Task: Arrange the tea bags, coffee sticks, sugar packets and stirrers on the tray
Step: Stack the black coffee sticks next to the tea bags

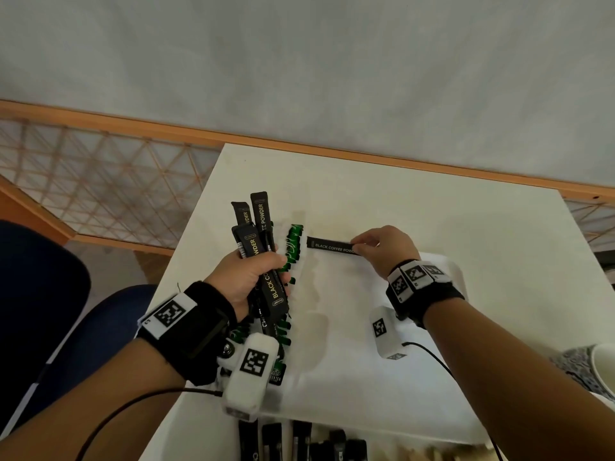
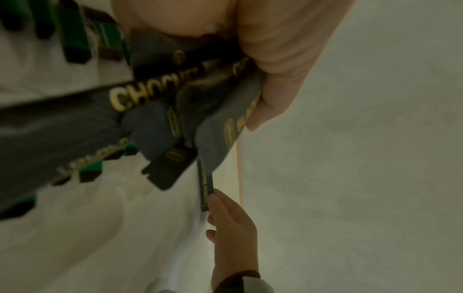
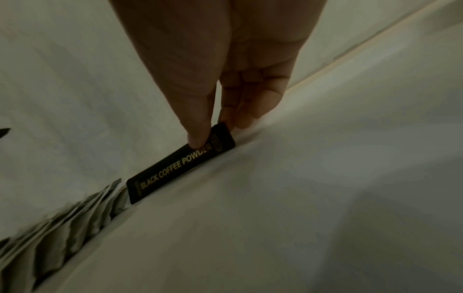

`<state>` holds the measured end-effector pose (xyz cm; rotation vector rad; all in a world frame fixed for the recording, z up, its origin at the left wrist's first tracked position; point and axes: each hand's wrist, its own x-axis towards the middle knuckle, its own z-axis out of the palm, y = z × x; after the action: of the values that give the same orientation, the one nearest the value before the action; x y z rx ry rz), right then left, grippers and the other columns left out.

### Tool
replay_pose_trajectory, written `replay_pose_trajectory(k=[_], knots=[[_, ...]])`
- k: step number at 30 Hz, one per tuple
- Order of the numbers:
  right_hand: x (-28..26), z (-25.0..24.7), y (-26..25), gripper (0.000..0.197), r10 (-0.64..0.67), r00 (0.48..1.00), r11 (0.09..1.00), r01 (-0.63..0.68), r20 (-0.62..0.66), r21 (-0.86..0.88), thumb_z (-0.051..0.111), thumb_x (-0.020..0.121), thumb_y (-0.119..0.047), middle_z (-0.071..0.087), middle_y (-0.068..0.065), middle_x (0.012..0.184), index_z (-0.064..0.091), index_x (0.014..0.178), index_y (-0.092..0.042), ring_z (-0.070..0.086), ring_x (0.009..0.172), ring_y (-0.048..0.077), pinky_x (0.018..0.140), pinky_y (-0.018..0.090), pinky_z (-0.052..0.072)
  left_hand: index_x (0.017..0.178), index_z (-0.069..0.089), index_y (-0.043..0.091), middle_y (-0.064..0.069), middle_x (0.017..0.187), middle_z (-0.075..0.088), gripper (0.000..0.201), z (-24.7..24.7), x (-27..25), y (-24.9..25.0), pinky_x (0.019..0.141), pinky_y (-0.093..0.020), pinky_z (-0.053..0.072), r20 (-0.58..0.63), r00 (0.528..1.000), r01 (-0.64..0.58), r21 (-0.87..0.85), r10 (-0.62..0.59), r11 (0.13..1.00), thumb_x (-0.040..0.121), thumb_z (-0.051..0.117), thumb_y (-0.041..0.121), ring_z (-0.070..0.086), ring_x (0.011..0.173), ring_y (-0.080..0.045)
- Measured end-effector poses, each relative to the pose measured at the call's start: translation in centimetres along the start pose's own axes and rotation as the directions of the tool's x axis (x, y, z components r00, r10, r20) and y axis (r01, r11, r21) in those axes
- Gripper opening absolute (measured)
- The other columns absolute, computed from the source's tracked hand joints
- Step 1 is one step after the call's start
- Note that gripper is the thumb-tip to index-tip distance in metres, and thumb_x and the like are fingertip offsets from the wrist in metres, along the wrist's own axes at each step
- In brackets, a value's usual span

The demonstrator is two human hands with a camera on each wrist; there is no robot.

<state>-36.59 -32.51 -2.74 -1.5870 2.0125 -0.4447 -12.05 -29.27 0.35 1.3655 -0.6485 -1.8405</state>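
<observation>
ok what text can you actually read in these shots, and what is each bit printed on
"BLACK COFFEE POWDER": single coffee stick pinched by the right hand.
"BLACK", "POWDER" in part: bundle of coffee sticks gripped by the left hand.
"CHOQU...", cut off: one stick in that bundle, left wrist view.
Green packets: print too blurred to read.
Wrist bands: square black-and-white code markers, no words.

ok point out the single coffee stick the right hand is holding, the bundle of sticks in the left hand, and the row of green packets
single coffee stick point(image 1: 329, 246), head view, on its printed middle.
bundle of sticks point(image 1: 259, 211), head view, on the tallest stick's upper part.
row of green packets point(image 1: 294, 235), head view, on the far-end packet.
</observation>
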Motion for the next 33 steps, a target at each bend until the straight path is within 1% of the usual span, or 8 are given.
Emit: replay_pose_trajectory(k=[8,12,15,18,21,25,28,33], knots=[[0.5,0.5,-0.2,0.015,-0.011,0.999,0.999,0.01,-0.033,-0.045,0.063,0.087,-0.031,0.053,-0.009,0.085,0.073,0.097,-0.029,0.05,0.08,0.011,0.055,0.019,0.032,0.101,0.066,0.009,-0.009,0.074,0.063,0.021,0.7,0.3,-0.2,0.061,-0.034,0.058,0.02,1.0,-0.008,0.009,0.008,1.0,0.083,0.066,-0.001,0.064,0.067,-0.022],[0.7,0.7,0.1,0.015,0.011,0.999,0.998,-0.012,-0.037,-0.054,0.062,0.087,-0.034,0.052,-0.003,0.099,0.071,0.1,-0.032,0.049,0.089,0.012,0.072,0.025,0.035,0.104,0.064,0.0,-0.015,0.082,0.066,0.026,0.8,0.6,-0.5,0.064,-0.035,0.056,0.021,1.0,0.001,0.036,-0.002,0.999,0.079,0.07,0.001,0.067,0.067,-0.023],[0.6,0.7,0.2,0.017,0.021,0.999,0.999,-0.022,-0.026,-0.045,0.062,0.087,-0.035,0.052,-0.002,0.101,0.069,0.103,-0.032,0.049,0.092,0.013,0.074,0.026,0.036,0.103,0.065,-0.001,-0.015,0.09,0.068,0.025,1.0,0.7,-0.8,0.071,-0.036,0.056,0.018,1.0,-0.009,0.067,0.008,0.998,0.079,0.07,0.002,0.069,0.072,-0.023],[0.1,0.5,0.2,0.019,-0.002,0.997,1.0,0.002,-0.077,0.005,0.064,0.086,-0.036,0.052,-0.004,0.101,0.068,0.104,-0.031,0.05,0.091,0.01,0.076,0.024,0.037,0.104,0.065,0.0,-0.014,0.092,0.07,0.023,1.2,0.7,-1.0,0.066,-0.034,0.057,0.036,0.999,-0.023,0.078,0.02,0.997,0.081,0.068,0.001,0.07,0.074,-0.023],[-1.2,0.4,-1.2,0.017,-0.065,0.993,0.988,0.078,-0.104,0.131,0.061,0.089,-0.037,0.059,-0.008,0.095,0.07,0.099,-0.028,0.053,0.081,0.004,0.068,0.019,0.038,0.102,0.065,0.002,-0.013,0.092,0.071,0.018,1.5,0.6,-1.2,0.063,-0.032,0.056,0.065,0.998,-0.024,0.078,0.019,0.997,0.084,0.063,-0.002,0.069,0.074,-0.023],[-3.8,0.9,-4.3,0.021,-0.141,0.973,0.892,0.044,0.185,0.449,0.057,0.089,-0.047,0.068,-0.01,0.082,0.068,0.088,-0.029,0.059,0.071,0.004,0.062,0.017,0.044,0.105,0.067,0.006,-0.015,0.098,0.072,0.022,2.1,0.3,-1.5,0.062,-0.031,0.055,0.11,0.994,-0.034,0.117,0.021,0.993,0.085,0.061,-0.003,0.07,0.08,-0.026],[-4.8,1.3,-5.3,0.014,-0.197,0.954,0.819,0.032,0.228,0.573,0.062,0.09,-0.033,0.066,-0.003,0.076,0.067,0.083,-0.022,0.059,0.067,0.005,0.057,0.015,0.046,0.112,0.066,0.007,-0.016,0.102,0.072,0.029,2.4,-0.1,-1.5,0.067,-0.033,0.054,0.144,0.989,-0.051,0.159,0.028,0.986,0.085,0.061,-0.003,0.07,0.088,-0.031],[-4.8,1.1,-5.1,0.012,-0.05,0.981,0.662,-0.109,0.189,0.742,0.058,0.093,-0.021,0.071,0.001,0.085,0.07,0.095,-0.023,0.067,0.073,0.011,0.067,0.023,0.053,0.109,0.065,0.009,-0.013,0.101,0.073,0.026,2.0,-0.2,-1.4,0.071,-0.036,0.054,0.104,0.995,-0.012,0.108,0.001,0.994,0.086,0.06,-0.001,0.07,0.083,-0.026]])
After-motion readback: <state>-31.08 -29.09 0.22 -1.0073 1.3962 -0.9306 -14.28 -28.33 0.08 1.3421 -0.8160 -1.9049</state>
